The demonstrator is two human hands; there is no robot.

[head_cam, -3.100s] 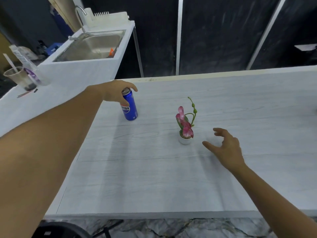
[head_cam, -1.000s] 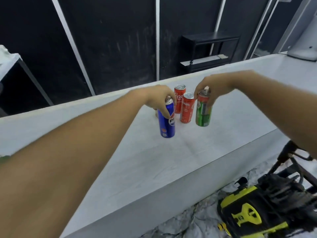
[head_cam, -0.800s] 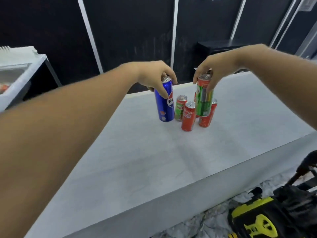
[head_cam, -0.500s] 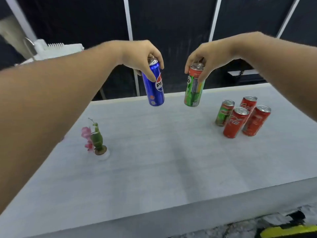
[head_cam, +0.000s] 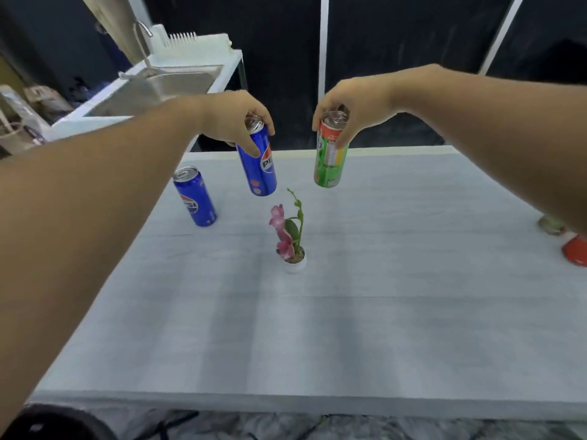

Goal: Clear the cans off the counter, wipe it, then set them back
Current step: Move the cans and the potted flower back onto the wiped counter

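Observation:
My left hand grips a blue Pepsi can by its top rim and holds it in the air above the pale wood-grain counter. My right hand holds a green can the same way, also off the surface. A second blue Pepsi can stands upright on the counter at the left. At the right edge, a red can and a greenish can show only partly under my right forearm.
A small potted flower with pink blooms stands mid-counter, just below the two held cans. A steel sink on a white unit lies at the back left. Dark wall panels rise behind the counter.
Both hands carried their cans leftward from the cluster at the right. My view swung left, so the flower and the standing Pepsi can are now central and the cluster is at the edge.

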